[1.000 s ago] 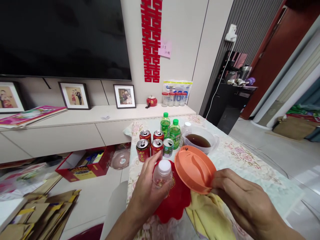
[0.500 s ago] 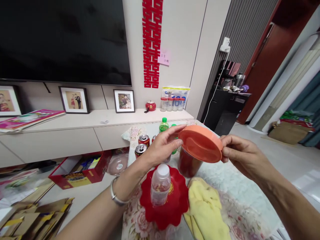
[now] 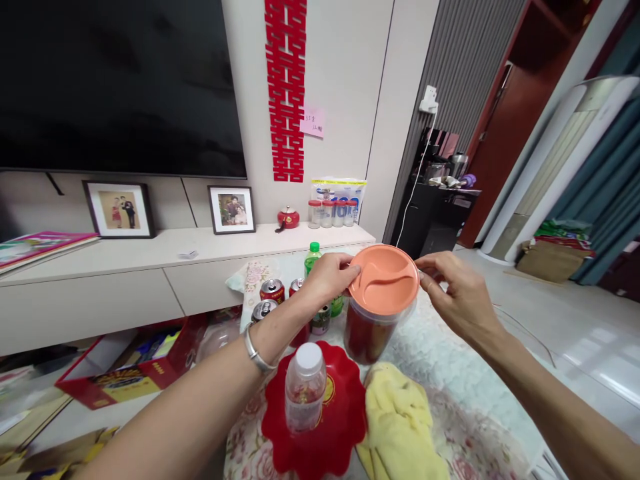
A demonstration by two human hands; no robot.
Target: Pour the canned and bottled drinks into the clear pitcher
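An orange lid (image 3: 383,297) with a moulded wavy ridge lies over the top of a clear tub (image 3: 367,340) with dark red contents. It tilts toward me; I cannot tell whether it sits fully on the rim. My left hand (image 3: 331,277) pinches the lid's left edge, and my right hand (image 3: 453,287) holds its right edge with thumb and fingers. In front of the tub, a clear bottle with a white cap (image 3: 306,393) stands on a red scalloped plate (image 3: 337,433). A yellow cloth (image 3: 400,420) lies beside the plate.
Several drink cans (image 3: 273,290) and a green-capped bottle (image 3: 313,257) stand behind my left arm on the flowered tablecloth (image 3: 450,373). Beyond is a white cabinet (image 3: 220,257) with frames and red-lidded jars (image 3: 327,217). An open red box (image 3: 135,367) sits on the floor at left.
Both hands have brought the orange lid down and slightly left onto the top of the tub. Its upper face now shows instead of its underside. The camera view has shifted right.
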